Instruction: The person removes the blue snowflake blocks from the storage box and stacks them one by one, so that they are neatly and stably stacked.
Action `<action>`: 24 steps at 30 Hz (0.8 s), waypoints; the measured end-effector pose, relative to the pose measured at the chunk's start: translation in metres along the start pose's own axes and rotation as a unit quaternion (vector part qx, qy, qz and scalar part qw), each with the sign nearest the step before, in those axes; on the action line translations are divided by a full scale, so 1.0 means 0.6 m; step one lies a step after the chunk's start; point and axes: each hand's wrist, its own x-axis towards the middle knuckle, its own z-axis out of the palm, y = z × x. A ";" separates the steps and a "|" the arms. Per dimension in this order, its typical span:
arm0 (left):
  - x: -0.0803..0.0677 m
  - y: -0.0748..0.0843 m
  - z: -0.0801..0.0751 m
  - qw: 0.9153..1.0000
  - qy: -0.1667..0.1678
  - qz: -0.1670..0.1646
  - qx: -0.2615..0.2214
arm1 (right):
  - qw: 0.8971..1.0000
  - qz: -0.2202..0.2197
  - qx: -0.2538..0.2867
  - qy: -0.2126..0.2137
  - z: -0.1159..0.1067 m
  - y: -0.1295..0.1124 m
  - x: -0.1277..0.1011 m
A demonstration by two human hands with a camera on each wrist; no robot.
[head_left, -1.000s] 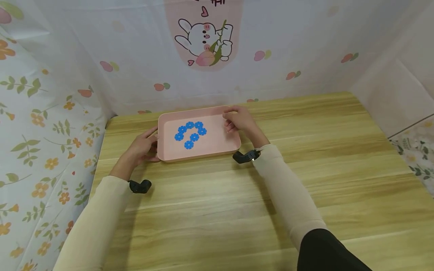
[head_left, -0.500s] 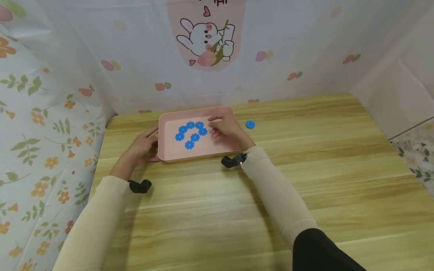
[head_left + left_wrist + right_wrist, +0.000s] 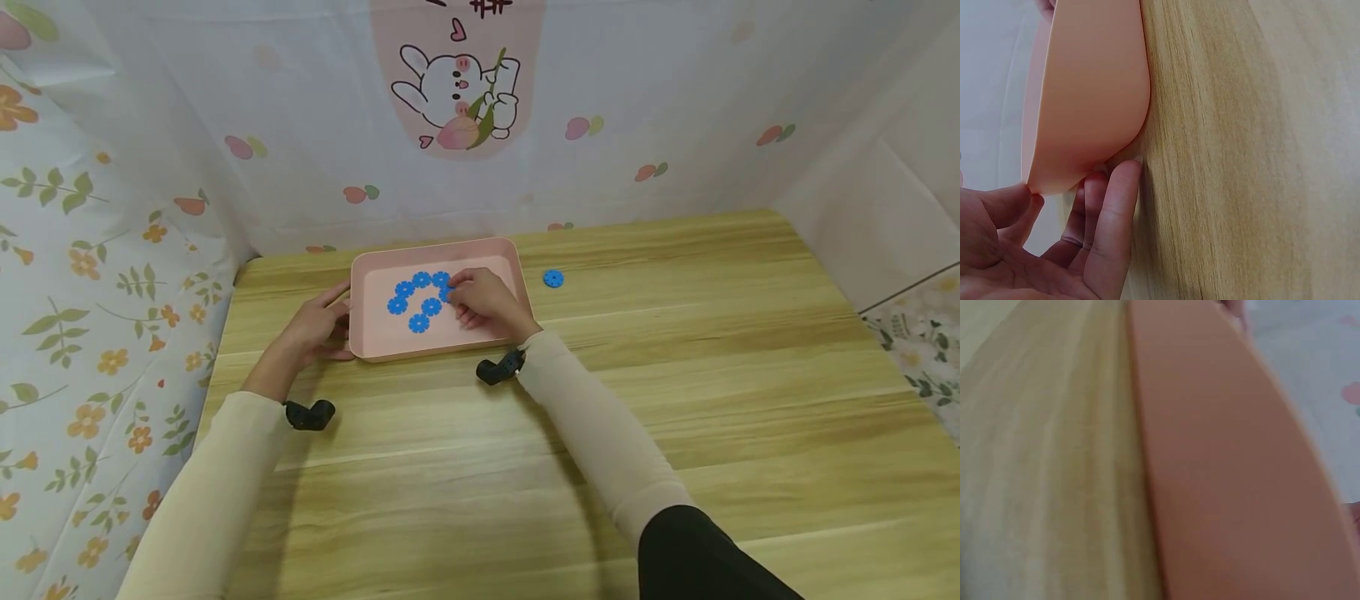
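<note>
A shallow pink tray [image 3: 367, 342] lies on the wooden table with several blue notched discs [image 3: 404, 289], snowflake-type building pieces, arranged in a curve inside. My left hand [image 3: 311, 327] holds the tray's left end. In the left wrist view, that thumb is at the rim while the other fingers [image 3: 1113, 219] curl against the lower wall. My right hand [image 3: 483, 298] reaches into the tray, thumb and forefinger pinching at the rightmost disc [image 3: 444, 295], which they partly cover. The right wrist view is blurred, mostly filled by the tray's outer wall [image 3: 1222, 456].
Another blue disc [image 3: 553, 278] lies on the table [image 3: 675, 333], just right of the tray. A white printed cloth [image 3: 300, 108] hangs behind the table's back edge, and a floral cloth [image 3: 97, 333] hangs at the left.
My right hand has moved left from the tray's right end to the rightmost disc inside. The disc on the table came into view as it moved. My left hand stays put.
</note>
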 end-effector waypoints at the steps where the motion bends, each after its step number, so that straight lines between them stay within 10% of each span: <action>1: 0.000 0.000 0.000 1.000 0.000 0.000 0.000 | 1.000 -0.006 -0.015 0.007 0.004 0.002 0.001; 9: -0.003 -0.004 0.001 1.000 -0.005 0.003 -0.006 | 0.991 -0.030 -0.116 0.067 0.024 0.014 0.004; 24: -0.001 -0.001 0.004 1.000 0.010 0.005 0.006 | 0.995 0.018 -0.086 0.050 0.015 -0.004 0.000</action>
